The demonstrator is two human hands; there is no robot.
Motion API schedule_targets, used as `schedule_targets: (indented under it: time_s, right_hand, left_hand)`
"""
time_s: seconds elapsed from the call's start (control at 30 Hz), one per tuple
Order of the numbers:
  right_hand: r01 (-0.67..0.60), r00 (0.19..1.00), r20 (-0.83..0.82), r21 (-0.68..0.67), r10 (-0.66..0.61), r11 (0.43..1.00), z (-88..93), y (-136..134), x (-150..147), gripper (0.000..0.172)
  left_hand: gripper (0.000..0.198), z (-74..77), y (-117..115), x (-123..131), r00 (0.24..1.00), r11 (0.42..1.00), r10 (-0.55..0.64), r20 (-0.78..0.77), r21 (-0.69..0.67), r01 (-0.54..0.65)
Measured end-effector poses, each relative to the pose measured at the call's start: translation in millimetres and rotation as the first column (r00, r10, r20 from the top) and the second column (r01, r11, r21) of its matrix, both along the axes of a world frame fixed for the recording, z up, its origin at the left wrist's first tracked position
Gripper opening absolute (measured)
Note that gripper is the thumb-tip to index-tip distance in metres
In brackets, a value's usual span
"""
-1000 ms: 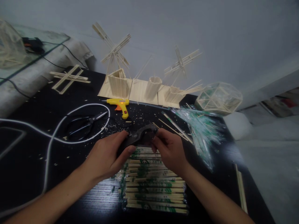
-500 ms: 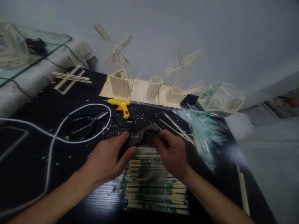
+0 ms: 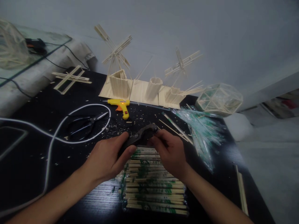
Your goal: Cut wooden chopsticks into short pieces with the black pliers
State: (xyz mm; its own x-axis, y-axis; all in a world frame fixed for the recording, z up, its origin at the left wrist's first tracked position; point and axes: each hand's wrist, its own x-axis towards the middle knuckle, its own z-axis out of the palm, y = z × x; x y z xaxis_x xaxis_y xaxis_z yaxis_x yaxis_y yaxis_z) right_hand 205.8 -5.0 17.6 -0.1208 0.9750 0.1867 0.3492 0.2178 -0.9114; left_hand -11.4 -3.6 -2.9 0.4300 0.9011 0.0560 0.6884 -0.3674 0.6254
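My left hand (image 3: 108, 158) is wrapped round the handles of a pair of black cutters (image 3: 140, 137), held above the black table (image 3: 28, 155). My right hand (image 3: 170, 152) is closed in a pinch at the cutters' head; a thin stick may be between its fingers, but I cannot make it out. Below both hands lies a pack of wrapped bamboo chopsticks (image 3: 154, 186) with green print.
A yellow glue gun (image 3: 120, 104) with a white cord (image 3: 53, 137) and black scissors (image 3: 86, 123) lie to the left. Stick windmill models (image 3: 119, 82) stand at the back, beside a geodesic stick frame (image 3: 219, 98). Empty plastic wrappers (image 3: 201, 130) and loose sticks (image 3: 175, 126) lie right.
Both hands have stayed almost in place. The right hand's fingers have shifted slightly at the cutters' head, and the view has moved a little.
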Motion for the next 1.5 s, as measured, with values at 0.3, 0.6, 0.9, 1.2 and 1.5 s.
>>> schedule_targets:
  time_s: [0.3,0.6,0.9,1.2,1.5]
  right_hand:
    - [-0.108,0.962,-0.266,-0.181,0.057,0.978,-7.1,6.3,-0.3,0.021]
    - [-0.160,0.927,-0.372,-0.281,0.046,0.946,-2.1,9.5,-1.3,0.027]
    - [-0.128,0.956,-0.290,-0.260,0.050,0.957,-3.0,5.8,-0.9,0.032]
    - [-0.105,0.967,-0.251,-0.261,0.037,0.960,-6.9,4.1,0.7,0.032]
    - [-0.104,0.958,-0.286,-0.299,0.015,0.949,-4.4,2.9,-1.0,0.028]
  left_hand:
    - [0.066,1.5,7.0,8.0,0.828,0.780,0.280,0.486,-0.618,0.099]
    - [0.042,-0.4,5.7,-1.8,0.970,0.978,0.147,0.192,-0.178,-0.112]
    - [0.049,-8.6,5.2,-3.7,0.991,0.988,0.120,-0.049,0.106,-0.115]
    - [0.048,-7.9,5.7,-2.3,0.991,0.983,0.103,-0.087,0.158,-0.088]
    - [0.043,-5.0,3.0,-3.2,0.991,0.994,0.080,-0.110,0.086,-0.071]
